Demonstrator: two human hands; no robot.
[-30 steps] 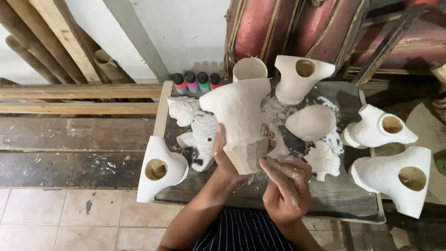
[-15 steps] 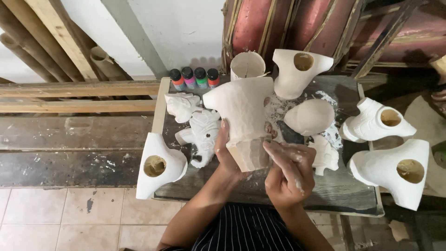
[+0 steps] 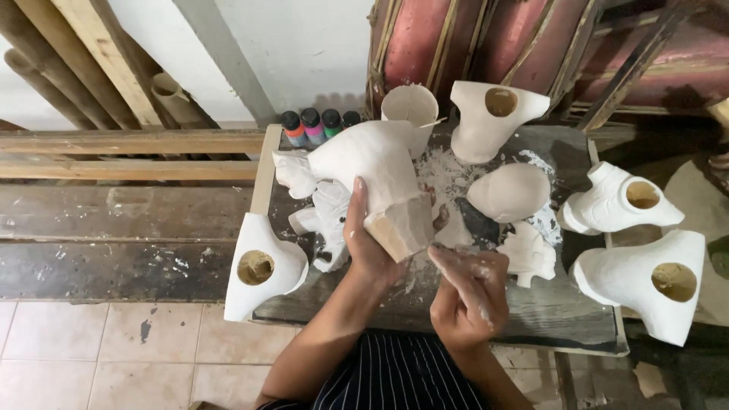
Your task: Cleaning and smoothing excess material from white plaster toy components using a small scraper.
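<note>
My left hand [image 3: 367, 247] grips a large white plaster figure [image 3: 372, 163] near its tan cut base, holding it tilted above the dark work board [image 3: 531, 304]. My right hand [image 3: 467, 292], dusted with white, is closed around a thin tool that I cannot make out clearly. Its knuckles sit just right of the figure's base. Beneath the figure lies a small white elephant-like casting [image 3: 328, 220].
White hollow castings ring the board: one at the left edge [image 3: 262, 266], one at the back [image 3: 493, 114], two at the right [image 3: 619, 201] [image 3: 657, 277]. A rounded piece [image 3: 509, 190], a white cup [image 3: 410, 106] and small paint bottles [image 3: 315, 125] stand behind. Timber planks [image 3: 129, 144] lie to the left.
The plaster figure has tilted and shifted slightly left in my left hand. My right hand has dropped a little lower and nearer to me, away from the figure's base.
</note>
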